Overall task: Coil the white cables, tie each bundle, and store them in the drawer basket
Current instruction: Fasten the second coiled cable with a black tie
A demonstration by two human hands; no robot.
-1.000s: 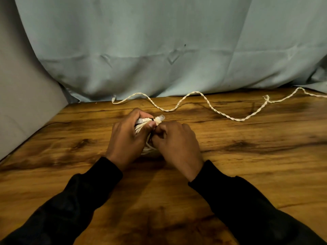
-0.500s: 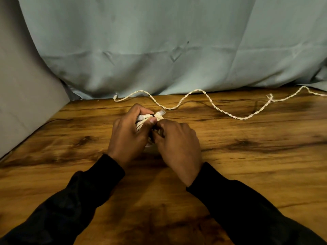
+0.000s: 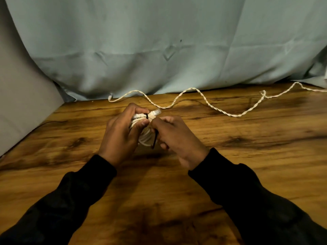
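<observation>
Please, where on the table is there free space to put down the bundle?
Bare table lies right of the right hand, below the loose cable. More lies left of the left hand, up to the grey wall. It is crowded around the bundle and along the curtain, where the cable runs.

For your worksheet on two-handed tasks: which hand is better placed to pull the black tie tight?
Right hand: it pinches the black tie, while the left hand grips the coiled bundle.
</observation>
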